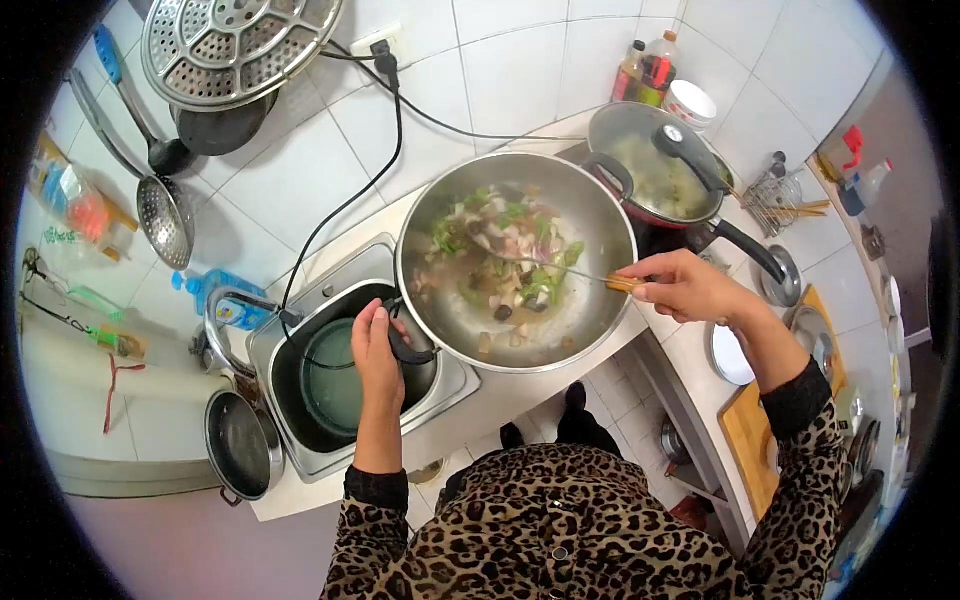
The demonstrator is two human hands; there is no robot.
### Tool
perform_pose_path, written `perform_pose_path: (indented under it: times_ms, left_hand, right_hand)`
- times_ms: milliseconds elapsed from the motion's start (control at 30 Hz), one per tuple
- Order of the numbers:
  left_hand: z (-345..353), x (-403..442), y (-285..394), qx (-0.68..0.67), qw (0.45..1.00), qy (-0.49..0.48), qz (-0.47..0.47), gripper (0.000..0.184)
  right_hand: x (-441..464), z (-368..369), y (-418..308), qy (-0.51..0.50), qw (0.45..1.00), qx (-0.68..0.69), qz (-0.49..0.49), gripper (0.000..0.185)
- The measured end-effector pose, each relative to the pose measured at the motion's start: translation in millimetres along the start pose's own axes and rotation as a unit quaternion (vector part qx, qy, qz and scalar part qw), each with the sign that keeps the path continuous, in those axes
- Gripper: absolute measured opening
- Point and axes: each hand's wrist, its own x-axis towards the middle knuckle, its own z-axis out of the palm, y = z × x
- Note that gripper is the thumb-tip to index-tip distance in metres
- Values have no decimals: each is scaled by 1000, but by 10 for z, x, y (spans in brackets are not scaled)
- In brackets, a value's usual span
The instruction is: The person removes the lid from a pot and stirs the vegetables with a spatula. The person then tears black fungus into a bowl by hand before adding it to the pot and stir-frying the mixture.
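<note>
A large steel wok (610,215) holds chopped, stir-fried food (515,250) with green pieces, pale bits and dark chunks; steam blurs it slightly. My left hand (378,345) is closed at the black side handle (410,345) on the wok's near left. In my right hand (685,285) is the wooden end of a long metal cooking utensil (550,266). Its shaft runs left into the wok. The utensil's head lies among the food, so I cannot make out whether it is a spatula or a ladle.
The sink (450,400) with a green basin (335,385) sits below left. A glass-lidded red pan (650,170) stands at back right, its handle pointing toward me. A power cord (400,120) hangs behind the wok. A cutting board (745,440) and white plate (732,355) lie on the right counter.
</note>
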Motion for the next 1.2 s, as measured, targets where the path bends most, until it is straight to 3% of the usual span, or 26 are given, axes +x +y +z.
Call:
perform_pose_path:
  times_ms: [33,200,333,433,600,700,933,1067,1133,1200]
  left_hand:
    - [3,-20,-8,-21,1000,-3,-7,31]
    - [56,-81,10,-81,997,-13,-16,33]
    - [49,-75,15,-95,995,-26,-20,30]
    - [76,-70,-1,-91,996,-20,-5,33]
    - [52,-76,-46,-83,996,-7,18,29]
    - [72,-98,-9,-100,995,-8,11,28]
    - [97,-105,-10,-112,993,0,24,28]
    - [58,-100,-54,-126,992,-6,23,26]
    - [65,-70,-57,-129,991,-10,31,25]
    - [49,-73,-57,-123,992,-9,18,25]
  right_hand:
    - [-55,-13,42,1,999,50,0,27]
    - [68,-53,85,69,996,45,-29,29]
    - [81,23,97,51,994,-64,-65,30]
    - [-250,-113,9,-23,938,-292,-183,31]
    - [-586,-254,-140,-31,939,-309,-150,29]
    - [-420,-64,100,46,938,-293,-178,30]
    - [-837,-159,-277,-44,936,-321,-136,29]
    - [-851,-295,-289,69,911,-364,-180,28]
    - [-700,-314,-273,113,936,-319,-99,27]
    - [-479,-270,-222,114,937,-308,-120,27]
